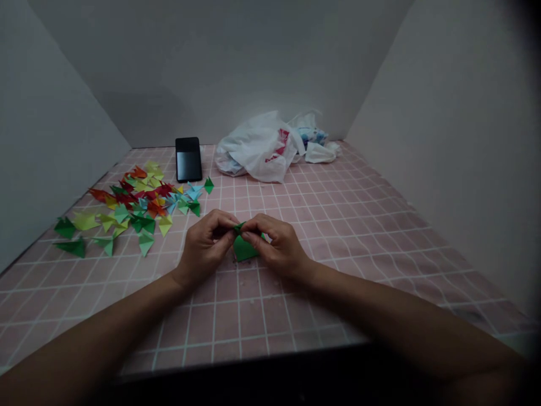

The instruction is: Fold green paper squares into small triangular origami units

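A green sheet of folding paper (pixel 245 249) is between my two hands, just above or on the pink checked cloth. Thumb and fingers of my left hand (pixel 212 237) pinch its upper left edge. From the other side my right hand (pixel 274 241) pinches the upper edge too, its thumb lying across the paper. A small fold stands up where the fingertips meet. Part of the paper's right side is hidden behind my right hand. To the left lies a spread of small folded paper pieces (pixel 143 223) in green, yellow, red, orange and light blue.
A black phone (pixel 188 159) lies at the back left, beyond the folded pieces. Crumpled white plastic bags (pixel 262 148) rest against the back wall. The pink checked tablecloth (pixel 359 225) is wrinkled on the right. Pale walls (pixel 456 124) enclose the table on three sides.
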### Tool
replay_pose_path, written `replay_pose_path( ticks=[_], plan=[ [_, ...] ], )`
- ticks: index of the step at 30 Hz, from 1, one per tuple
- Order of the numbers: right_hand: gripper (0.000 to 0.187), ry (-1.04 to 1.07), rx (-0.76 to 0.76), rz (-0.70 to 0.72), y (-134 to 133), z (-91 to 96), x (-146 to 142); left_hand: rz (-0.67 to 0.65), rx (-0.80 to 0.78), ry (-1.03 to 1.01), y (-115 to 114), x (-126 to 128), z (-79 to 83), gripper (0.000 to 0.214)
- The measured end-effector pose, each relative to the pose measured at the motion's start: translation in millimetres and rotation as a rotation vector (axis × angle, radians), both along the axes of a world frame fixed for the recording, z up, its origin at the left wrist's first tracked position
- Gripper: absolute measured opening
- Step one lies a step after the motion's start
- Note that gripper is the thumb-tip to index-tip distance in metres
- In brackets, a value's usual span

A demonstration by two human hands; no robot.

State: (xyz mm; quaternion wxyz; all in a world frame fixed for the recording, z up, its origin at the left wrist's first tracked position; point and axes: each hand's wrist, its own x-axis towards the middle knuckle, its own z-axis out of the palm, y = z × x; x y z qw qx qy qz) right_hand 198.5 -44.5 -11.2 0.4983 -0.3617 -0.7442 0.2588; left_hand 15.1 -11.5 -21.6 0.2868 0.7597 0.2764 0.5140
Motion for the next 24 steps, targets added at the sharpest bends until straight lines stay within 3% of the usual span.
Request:
replay_pose_path(
  ticks=[8, 24],
  plan=[
    [0.012, -0.073, 0.002, -0.023, -0.3, -1.3, -0.8, 0.042, 0.112, 0.101, -1.6, -1.1, 0.1, 0.018],
    [0.014, -0.124, 0.082, -0.161, -0.6, -0.9, -3.2, 0.085, 0.132, 0.103, -3.4, 0.7, 2.9, 0.019]
  ],
)
